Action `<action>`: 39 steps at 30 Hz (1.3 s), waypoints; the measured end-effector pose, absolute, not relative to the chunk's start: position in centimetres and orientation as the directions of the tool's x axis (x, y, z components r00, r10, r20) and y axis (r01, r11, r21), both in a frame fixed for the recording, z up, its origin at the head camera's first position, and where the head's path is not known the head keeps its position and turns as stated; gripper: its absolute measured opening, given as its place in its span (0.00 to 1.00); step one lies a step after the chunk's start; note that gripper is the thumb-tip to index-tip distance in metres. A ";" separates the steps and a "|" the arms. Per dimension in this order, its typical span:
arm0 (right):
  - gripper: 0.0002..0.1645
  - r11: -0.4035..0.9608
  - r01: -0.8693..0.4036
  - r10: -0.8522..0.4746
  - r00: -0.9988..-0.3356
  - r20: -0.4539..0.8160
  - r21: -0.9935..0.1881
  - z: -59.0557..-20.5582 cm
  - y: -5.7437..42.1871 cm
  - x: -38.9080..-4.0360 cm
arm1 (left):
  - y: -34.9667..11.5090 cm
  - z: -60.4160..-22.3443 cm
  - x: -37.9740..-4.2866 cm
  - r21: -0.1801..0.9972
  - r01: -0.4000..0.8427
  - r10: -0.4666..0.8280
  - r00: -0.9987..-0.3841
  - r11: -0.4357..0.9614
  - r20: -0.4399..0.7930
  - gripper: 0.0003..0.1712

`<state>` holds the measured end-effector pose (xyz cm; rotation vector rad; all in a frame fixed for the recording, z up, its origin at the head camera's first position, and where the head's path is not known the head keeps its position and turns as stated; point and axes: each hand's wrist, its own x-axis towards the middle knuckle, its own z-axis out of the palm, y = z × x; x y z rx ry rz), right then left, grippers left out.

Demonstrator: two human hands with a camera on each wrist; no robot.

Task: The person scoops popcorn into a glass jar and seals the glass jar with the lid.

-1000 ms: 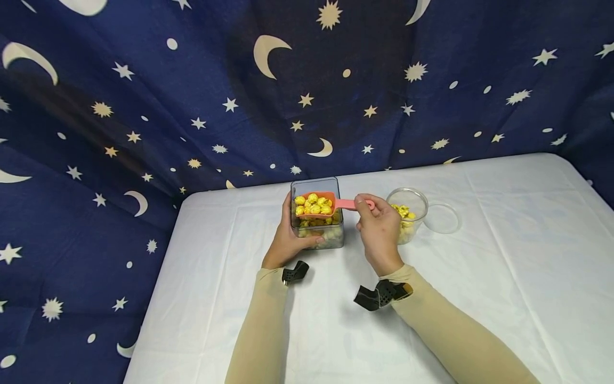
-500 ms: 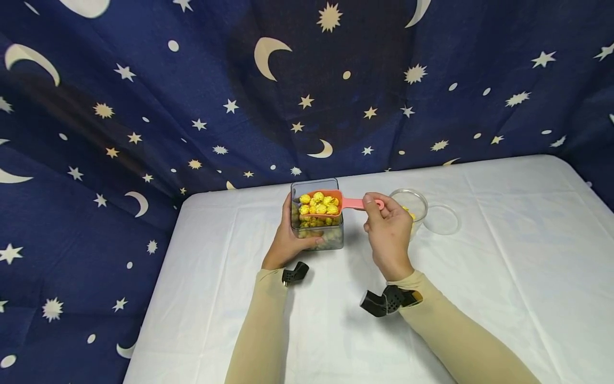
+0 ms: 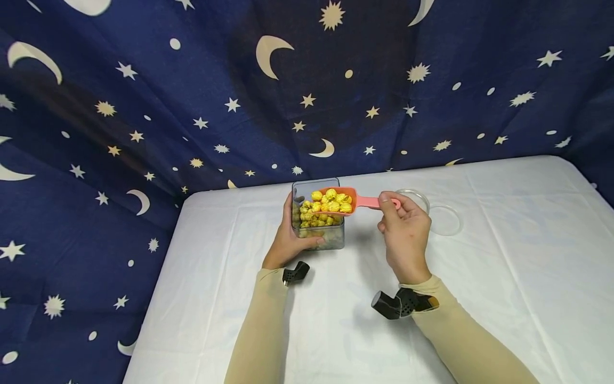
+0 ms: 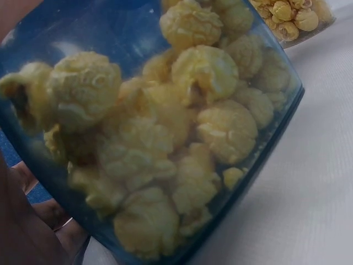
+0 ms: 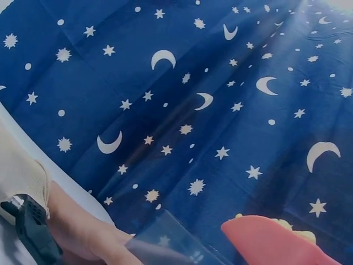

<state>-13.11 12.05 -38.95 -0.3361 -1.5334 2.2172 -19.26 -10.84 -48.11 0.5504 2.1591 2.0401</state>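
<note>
So in the head view, the left hand has a grip on a clear box of yellow popcorn, mid-frame, thumb across the front. Right of center, the right hand is pinching a pink scoop by its handle; the loaded bowl sits over the box's right side, can't tell if it touches the rim. A round jar is half hidden behind that hand, clear lid beside it.

Left wrist cam: box fills most of the frame, fingers lower left.

Right wrist cam: scoop lower right, popcorn poking over its edge, box corner bottom middle.
</note>
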 end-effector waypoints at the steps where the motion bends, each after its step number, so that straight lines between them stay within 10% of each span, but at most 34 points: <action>1: 0.10 -0.307 -0.210 0.470 -0.881 0.044 -0.928 -38.9 12.2 -13.1 | -10.8 -48.5 -19.5 0.983 0.180 0.338 -0.927 0.029 0.160 0.75; 39: 0.04 -0.349 -0.166 0.469 -0.883 -0.018 -0.922 -36.1 17.9 -12.6 | -10.8 -46.7 -18.5 0.984 0.176 0.338 -0.929 0.040 0.152 0.74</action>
